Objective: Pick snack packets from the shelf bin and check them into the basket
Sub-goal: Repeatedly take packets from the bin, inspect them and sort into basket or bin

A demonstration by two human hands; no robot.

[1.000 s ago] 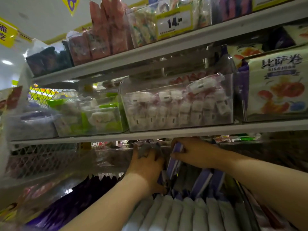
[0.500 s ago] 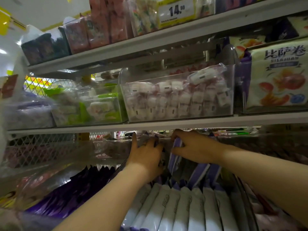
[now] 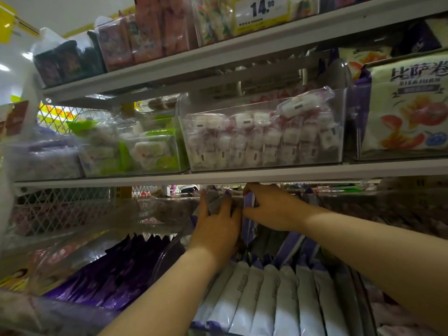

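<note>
- The left hand has slid slightly deeper, toward the twelve o'clock end of the bin. Its grip is now curled round a bunch of grey-purple packets.
- At its three o'clock, touching it, the right hand still pinches one upright purple packet.
- Nothing has come out yet, so I'd judge picking has barely begun. No basket in sight.

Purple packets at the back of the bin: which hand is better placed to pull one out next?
Right, probably. The right hand pinches the top of one upright purple packet; the left hand grips a bunch of neighbouring packets, seemingly holding them aside.
</note>
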